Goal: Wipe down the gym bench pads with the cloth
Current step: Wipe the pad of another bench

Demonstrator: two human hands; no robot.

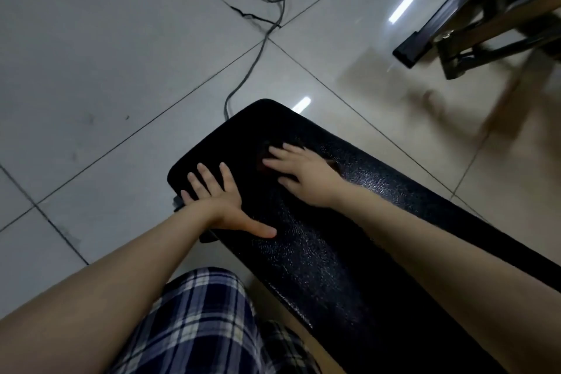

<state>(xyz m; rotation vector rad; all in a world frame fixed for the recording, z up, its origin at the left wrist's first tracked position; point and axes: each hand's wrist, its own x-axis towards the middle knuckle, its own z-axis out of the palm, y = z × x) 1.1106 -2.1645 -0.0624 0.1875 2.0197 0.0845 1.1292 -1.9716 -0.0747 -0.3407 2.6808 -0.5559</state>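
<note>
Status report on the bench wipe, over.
Left hand flat on bench pad near its edge, fingers spread. Right hand flat on dark cloth, pressing it to pad. Cable on floor beyond pad's end, off the pad.

Left hand (212,194) and right hand (299,174) block the bench pad (318,246) at its far end; the nearer stretch lies open. Beyond, a cable (252,64) trails across the floor tiles (106,55).
</note>
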